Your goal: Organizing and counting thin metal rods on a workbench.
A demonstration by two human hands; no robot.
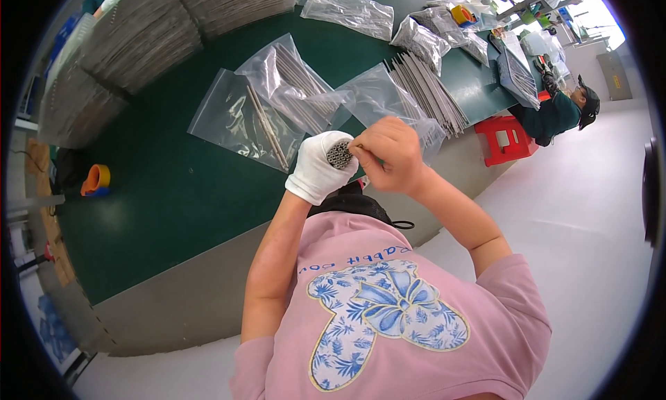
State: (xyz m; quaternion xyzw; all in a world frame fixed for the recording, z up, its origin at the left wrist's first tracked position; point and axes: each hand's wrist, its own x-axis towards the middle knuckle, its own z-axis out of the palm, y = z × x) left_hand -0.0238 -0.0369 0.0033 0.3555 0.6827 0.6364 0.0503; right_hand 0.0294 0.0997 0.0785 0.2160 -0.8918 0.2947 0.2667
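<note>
My left hand wears a white glove and is closed around a bundle of thin metal tubes, whose round ends face the camera. My bare right hand is pinched at the bundle's edge, fingertips touching one tube. Both hands hover over the near edge of the green table. Just beyond them lie clear plastic bags holding a few tubes and a loose fan of tubes.
Stacks of grey tubes fill the far left of the table. An orange tape roll lies at the left. More filled bags lie further along. Another person sits at the table's far end near a red stool.
</note>
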